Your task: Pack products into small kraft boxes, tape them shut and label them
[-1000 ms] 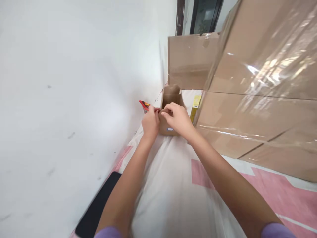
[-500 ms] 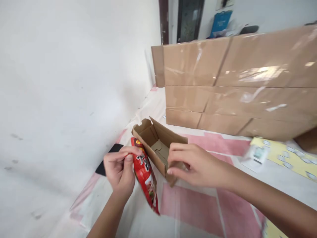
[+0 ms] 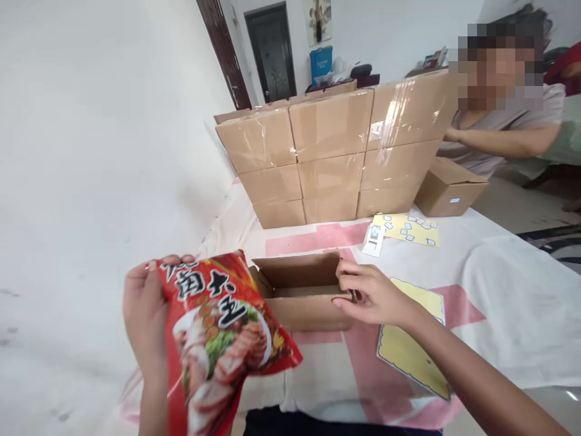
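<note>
A red food packet point(image 3: 218, 327), printed with sliced meat and large black characters, hangs from my left hand point(image 3: 147, 303), which pinches its upper left corner. Its front faces me and it covers the left end of an open cardboard box point(image 3: 308, 313). That small box lies on the table with its top open and its inside bare where I can see it. My right hand point(image 3: 372, 290) grips the box's right end, thumb on the near side and fingers over the rim.
Taped cardboard boxes form a wall point(image 3: 327, 157) across the table point(image 3: 499, 321). Yellow patterned sheets point(image 3: 408, 345) and a small white card point(image 3: 373, 240) lie to the right. Behind a closed carton point(image 3: 449, 188) sits another person point(image 3: 508, 127). A white wall point(image 3: 91, 151) rises on the left.
The red packet has swung from edge-on to facing me, nearer and further left with my left hand. The box now lies crosswise, its right end in my right hand. The view has shifted right.
</note>
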{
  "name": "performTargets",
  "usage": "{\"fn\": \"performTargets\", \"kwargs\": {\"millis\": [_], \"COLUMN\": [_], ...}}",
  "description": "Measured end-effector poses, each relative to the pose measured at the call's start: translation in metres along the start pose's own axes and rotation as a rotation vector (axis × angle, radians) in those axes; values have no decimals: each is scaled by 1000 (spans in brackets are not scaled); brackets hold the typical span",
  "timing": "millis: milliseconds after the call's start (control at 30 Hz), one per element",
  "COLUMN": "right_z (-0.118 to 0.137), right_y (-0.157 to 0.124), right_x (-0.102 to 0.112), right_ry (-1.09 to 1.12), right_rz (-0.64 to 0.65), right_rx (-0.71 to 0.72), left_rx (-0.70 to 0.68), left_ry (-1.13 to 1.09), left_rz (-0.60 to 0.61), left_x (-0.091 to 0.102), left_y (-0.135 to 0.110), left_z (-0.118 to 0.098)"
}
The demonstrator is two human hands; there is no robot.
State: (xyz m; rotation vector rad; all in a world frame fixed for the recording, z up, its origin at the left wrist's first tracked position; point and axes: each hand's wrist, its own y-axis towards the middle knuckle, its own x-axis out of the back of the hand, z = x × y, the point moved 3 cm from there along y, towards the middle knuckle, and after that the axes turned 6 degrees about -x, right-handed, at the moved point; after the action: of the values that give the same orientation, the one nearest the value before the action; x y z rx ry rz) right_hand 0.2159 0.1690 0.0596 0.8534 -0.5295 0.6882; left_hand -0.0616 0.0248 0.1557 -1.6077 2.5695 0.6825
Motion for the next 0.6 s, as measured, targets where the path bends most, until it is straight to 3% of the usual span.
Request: {"fn": "performTargets", "kwargs": {"millis": [100, 200, 333, 500, 600], "right_z": [-12, -24, -30, -26, -22], "right_y": [-2, -4, -7, -9, -7], "right_x": [-10, -15, -17, -21, -25], "right_ry": [-32, 17, -3, -37, -79], "right_rz": [-209, -358, -401, -433, -413], "right_rx": [181, 270, 230, 200, 183], "left_rx": [97, 105, 151, 144, 226], "left_ry": [-134, -195, -115, -90, -95], "left_rz": [-20, 111, 260, 171, 198], "left_x": [-22, -36, -37, -24, -25], "left_y": [8, 7, -4, -17, -25], "left_z": [1, 6, 7, -13, -14]}}
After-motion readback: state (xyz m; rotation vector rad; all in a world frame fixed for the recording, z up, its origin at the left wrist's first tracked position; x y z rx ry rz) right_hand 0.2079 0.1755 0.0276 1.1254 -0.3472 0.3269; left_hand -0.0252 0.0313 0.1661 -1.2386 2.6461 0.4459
